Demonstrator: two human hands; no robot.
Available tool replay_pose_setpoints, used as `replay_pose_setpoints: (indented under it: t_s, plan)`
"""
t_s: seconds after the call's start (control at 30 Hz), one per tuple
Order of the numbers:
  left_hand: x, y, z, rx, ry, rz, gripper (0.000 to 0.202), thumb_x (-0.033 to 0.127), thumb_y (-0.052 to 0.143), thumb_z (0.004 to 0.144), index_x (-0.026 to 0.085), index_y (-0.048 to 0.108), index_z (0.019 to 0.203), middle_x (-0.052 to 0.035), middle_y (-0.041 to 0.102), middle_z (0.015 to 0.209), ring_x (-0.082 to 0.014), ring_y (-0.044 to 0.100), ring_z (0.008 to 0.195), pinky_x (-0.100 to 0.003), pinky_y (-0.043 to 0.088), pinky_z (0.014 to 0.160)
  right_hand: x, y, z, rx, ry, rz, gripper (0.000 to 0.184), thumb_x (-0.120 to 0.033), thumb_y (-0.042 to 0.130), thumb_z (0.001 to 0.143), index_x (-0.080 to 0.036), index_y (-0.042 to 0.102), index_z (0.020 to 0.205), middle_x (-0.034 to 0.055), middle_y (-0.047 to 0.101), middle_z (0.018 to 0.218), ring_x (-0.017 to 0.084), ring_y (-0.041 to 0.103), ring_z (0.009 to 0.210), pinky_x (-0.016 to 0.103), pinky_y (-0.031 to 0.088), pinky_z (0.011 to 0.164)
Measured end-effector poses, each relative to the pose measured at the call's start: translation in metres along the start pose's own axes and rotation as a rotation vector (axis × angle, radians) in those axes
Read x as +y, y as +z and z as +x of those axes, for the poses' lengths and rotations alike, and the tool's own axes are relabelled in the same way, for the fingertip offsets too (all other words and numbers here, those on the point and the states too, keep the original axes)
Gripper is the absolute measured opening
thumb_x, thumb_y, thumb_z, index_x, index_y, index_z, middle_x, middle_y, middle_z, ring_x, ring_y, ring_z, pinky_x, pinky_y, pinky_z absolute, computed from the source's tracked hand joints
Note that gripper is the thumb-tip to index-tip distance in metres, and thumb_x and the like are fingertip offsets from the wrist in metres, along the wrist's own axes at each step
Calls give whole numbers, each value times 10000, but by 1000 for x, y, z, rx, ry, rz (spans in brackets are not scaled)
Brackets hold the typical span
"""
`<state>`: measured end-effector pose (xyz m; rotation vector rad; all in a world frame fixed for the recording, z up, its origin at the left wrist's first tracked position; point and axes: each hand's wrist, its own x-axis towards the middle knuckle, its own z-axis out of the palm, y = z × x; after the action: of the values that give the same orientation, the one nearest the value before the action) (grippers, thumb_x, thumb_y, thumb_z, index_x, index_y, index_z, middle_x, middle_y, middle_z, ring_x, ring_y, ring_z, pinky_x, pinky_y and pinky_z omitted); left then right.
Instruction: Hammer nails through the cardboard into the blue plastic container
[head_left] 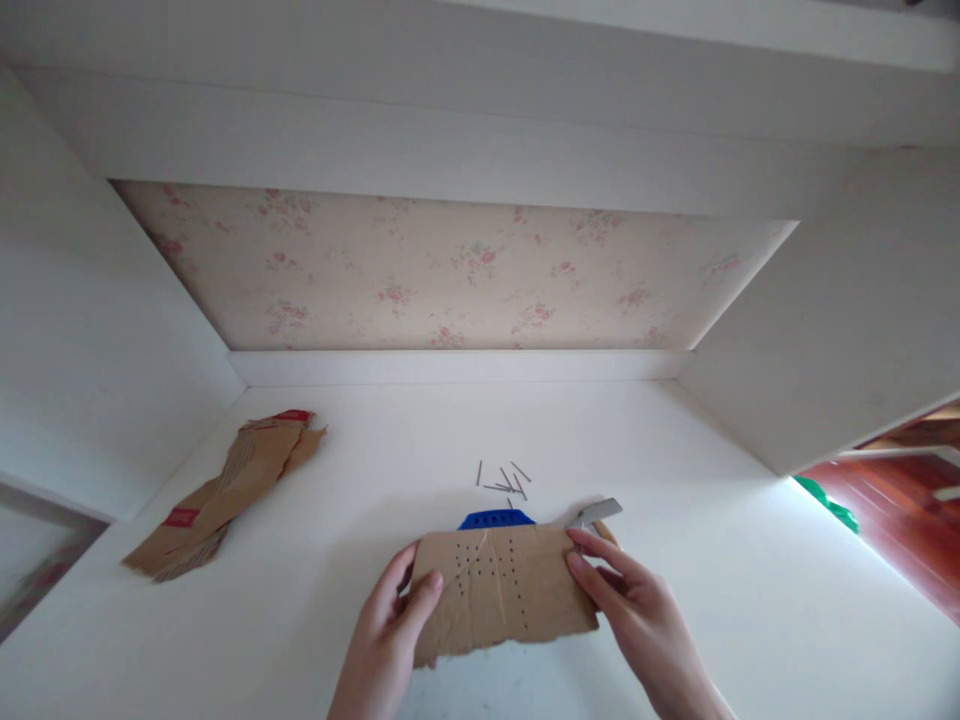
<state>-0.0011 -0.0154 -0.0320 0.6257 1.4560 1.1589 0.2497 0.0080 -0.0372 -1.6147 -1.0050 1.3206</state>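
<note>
Torn brown cardboard piece, punched with rows of small holes, held flat, lower centre of frame.

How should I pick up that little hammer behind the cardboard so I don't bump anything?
Probably by its handle, coming from the right. Only the metal head of the hammer shows clearly; the handle runs down-right behind the cardboard and the right hand. Nails lie loose to its left, so that side is crowded.

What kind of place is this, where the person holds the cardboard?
Probably a room in a home: a white desk built into an alcove, with floral wallpaper behind it. Both hands, left hand and right hand, hold a punched cardboard piece; loose nails lie beyond it.
</note>
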Motion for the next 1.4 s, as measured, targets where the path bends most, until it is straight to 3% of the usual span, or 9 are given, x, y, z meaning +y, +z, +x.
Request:
replay_pose_setpoints:
  t_s: [0.13, 0.63, 0.7, 0.8, 0.9, 0.97, 1.03, 1.17, 1.4]
  plan:
    - [10, 7, 13, -73, 47, 70, 647, 536, 753, 728, 186, 585, 1246, -102, 726, 1097, -234, 707, 712, -222, 458, 395, -8, 3, 23, -10, -22, -68, 567, -597, 688, 775, -188, 690, 1168, 83, 756, 1078, 202, 672, 840, 288, 504, 704]
    - [-11, -1, 27, 2, 84, 182, 653, 493, 648, 847, 211, 461, 1406, -132, 647, 1228, -190, 682, 645, -230, 477, 404, 7, 14, 36, -40, -74, -202, 509, -585, 607, 833, -207, 682, 1167, 68, 716, 1088, 217, 674, 809, 320, 493, 628]
    - [-16, -5, 31, 14, 201, 282, 568, 483, 592, 896, 210, 490, 1383, -131, 628, 1258, -239, 711, 840, -270, 562, 549, 7, 14, 36, -43, -78, -203, 505, -583, 604, 837, -209, 683, 1168, 63, 724, 1071, 204, 666, 780, 317, 496, 630]
    - [-16, -11, 34, 113, 608, 598, 438, 397, 542, 943, 192, 553, 1330, -144, 592, 1270, -293, 626, 1117, -403, 564, 855, 6, 14, 36, -41, -94, -225, 509, -585, 599, 840, -206, 683, 1169, 61, 724, 1050, 187, 646, 731, 313, 494, 613]
    - [-6, -3, 27, 212, 1058, 966, 319, 244, 515, 960, 202, 630, 1254, -137, 610, 1240, -296, 607, 1093, -477, 497, 928, 4, 13, 36, -42, -116, -257, 511, -578, 599, 845, -199, 681, 1179, 66, 714, 1058, 176, 637, 701, 313, 509, 605]
    - [-3, 10, 17, 126, 1278, 1087, 304, 151, 488, 958, 203, 665, 1200, -105, 668, 1187, -274, 615, 1073, -451, 459, 961, 3, 13, 37, -50, -140, -272, 500, -569, 598, 852, -198, 685, 1175, 67, 712, 1048, 171, 638, 697, 309, 520, 605]
    - [-8, 27, 9, 12, 1378, 1149, 265, 236, 524, 972, 216, 679, 1187, -79, 682, 1215, -257, 608, 1111, -390, 441, 984, 3, 13, 38, -51, -166, -283, 489, -562, 602, 855, -197, 691, 1168, 67, 711, 1033, 167, 640, 688, 306, 528, 602]
    - [-33, 51, 6, 26, 1437, 1202, 406, 570, 576, 924, 263, 693, 1162, -48, 705, 1226, -281, 607, 1131, -461, 300, 1115, 4, 12, 40, -2, -214, -285, 492, -567, 629, 836, -202, 686, 1163, 75, 712, 1044, 173, 663, 684, 312, 555, 596]
    - [-49, 52, 15, 72, 1466, 1133, 301, 290, 437, 1031, 278, 717, 1139, -18, 726, 1213, -255, 608, 1142, -501, 148, 1207, -14, 13, 25, 131, -409, -269, 350, -496, 542, 934, -257, 690, 1143, 19, 712, 884, 148, 626, 670, 295, 534, 711]
